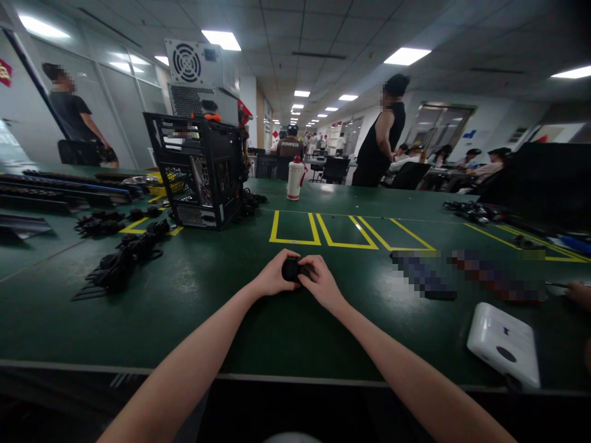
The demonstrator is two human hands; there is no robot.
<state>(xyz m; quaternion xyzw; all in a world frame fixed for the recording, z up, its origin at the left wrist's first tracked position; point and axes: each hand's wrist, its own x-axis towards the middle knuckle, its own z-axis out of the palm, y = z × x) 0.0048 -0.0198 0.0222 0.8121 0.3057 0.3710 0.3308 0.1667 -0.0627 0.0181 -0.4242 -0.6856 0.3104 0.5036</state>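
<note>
A small dark round object point(290, 269) is held between both hands over the green table point(258, 332), near the middle of the view. My left hand point(274, 274) wraps its fingers and thumb round the object's left side. From the right, my right hand point(320, 282) pinches at the object's edge with thumb and fingertips. What exactly the object is cannot be made out. Just beyond the hands, yellow tape outlines point(295, 242) mark the table top.
An open black computer case point(226, 175) and bundled black cables point(120, 261) are at left. A white bottle point(294, 179) stands behind. At right lie a white box-shaped device point(504, 344), blurred strips and another person's hand point(580, 295). People stand and sit beyond.
</note>
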